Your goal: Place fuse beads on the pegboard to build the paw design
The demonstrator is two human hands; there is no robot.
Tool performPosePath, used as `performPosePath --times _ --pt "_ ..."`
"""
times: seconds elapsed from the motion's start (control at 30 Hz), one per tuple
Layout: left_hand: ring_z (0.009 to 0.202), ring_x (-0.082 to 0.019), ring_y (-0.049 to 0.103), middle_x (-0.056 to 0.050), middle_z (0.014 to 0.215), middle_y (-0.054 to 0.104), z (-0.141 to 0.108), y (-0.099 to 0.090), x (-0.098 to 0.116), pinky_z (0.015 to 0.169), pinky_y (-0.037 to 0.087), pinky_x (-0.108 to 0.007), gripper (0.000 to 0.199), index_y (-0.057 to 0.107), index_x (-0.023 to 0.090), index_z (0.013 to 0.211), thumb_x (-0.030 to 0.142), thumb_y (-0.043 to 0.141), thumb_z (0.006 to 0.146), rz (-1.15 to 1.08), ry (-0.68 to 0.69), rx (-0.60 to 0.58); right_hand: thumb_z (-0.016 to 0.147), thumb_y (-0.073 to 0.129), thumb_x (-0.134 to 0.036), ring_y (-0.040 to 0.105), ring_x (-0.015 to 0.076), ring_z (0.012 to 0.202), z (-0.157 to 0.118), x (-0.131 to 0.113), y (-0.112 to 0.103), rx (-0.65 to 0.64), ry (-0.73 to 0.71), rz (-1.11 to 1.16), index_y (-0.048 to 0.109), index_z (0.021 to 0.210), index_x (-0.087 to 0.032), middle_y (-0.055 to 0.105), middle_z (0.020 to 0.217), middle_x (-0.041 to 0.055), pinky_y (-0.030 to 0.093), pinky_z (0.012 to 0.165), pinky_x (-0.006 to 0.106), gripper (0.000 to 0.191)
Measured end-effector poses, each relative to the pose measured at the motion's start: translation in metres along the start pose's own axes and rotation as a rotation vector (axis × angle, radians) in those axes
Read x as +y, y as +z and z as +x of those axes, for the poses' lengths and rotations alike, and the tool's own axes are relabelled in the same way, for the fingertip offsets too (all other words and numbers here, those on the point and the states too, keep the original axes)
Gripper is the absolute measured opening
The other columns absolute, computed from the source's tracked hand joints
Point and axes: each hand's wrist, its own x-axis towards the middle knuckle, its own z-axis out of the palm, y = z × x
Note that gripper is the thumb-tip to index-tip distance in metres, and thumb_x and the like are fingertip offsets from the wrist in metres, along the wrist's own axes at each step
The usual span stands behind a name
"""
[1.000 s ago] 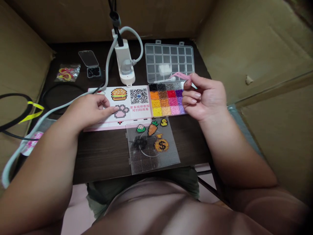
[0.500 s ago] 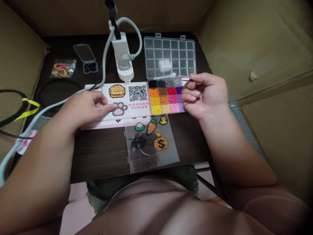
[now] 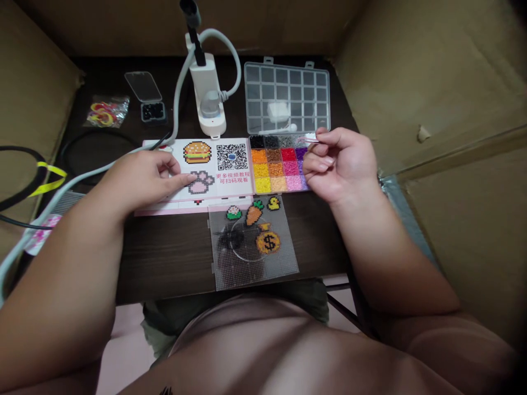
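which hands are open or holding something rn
Left hand: open, fingers resting on the printed pattern card.
Right hand: closed in a pinch, holding pink plastic tweezers.

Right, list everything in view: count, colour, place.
bead tray: 1, multicoloured, centre of the table
clear organizer box: 1, clear, behind the bead tray, white item inside
pattern card: 1, white and pink, left of the bead tray
pegboard: 1, clear, in front of the pattern card
bead figures: 4, mixed colours, on the pegboard
box of black beads: 1, black, back left, lid open
bag of bands: 1, red and yellow, back left
white stand: 1, white, back centre
dark wood table: 1, dark brown, under everything
pink tweezers: 1, pink, in the right hand
left hand: on the pattern card
right hand: over the bead tray's right end
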Motion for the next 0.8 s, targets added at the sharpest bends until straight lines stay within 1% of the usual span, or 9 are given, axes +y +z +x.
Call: performPosePath --times 0.1,0.23,0.4,0.53,0.7,0.8 --pt "0.080 -0.022 0.066 -0.001 0.067 0.062 0.001 0.001 0.000 0.063 0.034 -0.040 0.057 0.074 0.022 0.085 0.075 0.057 0.076 0.010 -0.003 0.007 0.077 0.071 -0.010 0.031 0.0042 0.038 -0.004 -0.002 0.008 0.043 0.050 0.056 0.055 0.072 -0.022 0.047 0.050 -0.0085 0.030 0.036 0.018 0.021" --pt "0.073 -0.021 0.061 -0.002 0.068 0.064 0.002 0.000 0.002 0.061 0.034 -0.038 0.049 0.071 0.023 0.083 0.071 0.064 0.078 0.008 -0.024 -0.009 0.075 0.065 -0.005 0.028 0.0028 0.038 -0.011 -0.005 0.017 0.111 0.071 0.126 0.054 0.073 -0.021 0.046 0.050 -0.0090 0.027 0.035 0.014 0.019" --pt "0.074 -0.022 0.059 -0.004 0.075 0.067 0.001 -0.003 0.004 0.063 0.036 -0.036 0.042 0.070 0.023 0.086 0.065 0.068 0.083 0.032 -0.042 -0.026 0.072 0.063 -0.003 0.026 0.0023 0.038 -0.014 -0.006 0.022 0.135 0.081 0.134 0.053 0.074 -0.021 0.043 0.051 -0.0099 0.026 0.035 0.013 0.021" --pt "0.074 -0.022 0.058 -0.006 0.082 0.069 -0.001 -0.003 0.002 0.065 0.037 -0.036 0.040 0.070 0.023 0.090 0.063 0.067 0.086 -0.019 -0.007 -0.046 0.069 0.060 -0.002 0.025 0.0025 0.038 -0.015 -0.008 0.025 0.163 0.091 0.154 0.052 0.073 -0.021 0.042 0.050 -0.0094 0.024 0.035 0.013 0.021" --pt "0.068 -0.021 0.056 -0.005 0.076 0.066 0.000 -0.002 0.000 0.063 0.037 -0.036 0.041 0.068 0.025 0.087 0.065 0.067 0.083 -0.051 -0.018 -0.057 0.063 0.057 -0.001 0.024 0.0020 0.037 -0.018 -0.009 0.034 0.216 0.120 0.198 0.053 0.071 -0.019 0.041 0.048 -0.0090 0.021 0.034 0.011 0.021" --pt "0.066 -0.021 0.054 -0.004 0.072 0.064 0.000 -0.001 0.000 0.063 0.036 -0.036 0.041 0.068 0.025 0.085 0.066 0.067 0.081 -0.063 -0.018 -0.060 0.062 0.055 0.000 0.024 0.0016 0.037 -0.019 -0.009 0.039 0.264 0.154 0.217 0.053 0.070 -0.019 0.039 0.047 -0.0091 0.020 0.033 0.010 0.021"
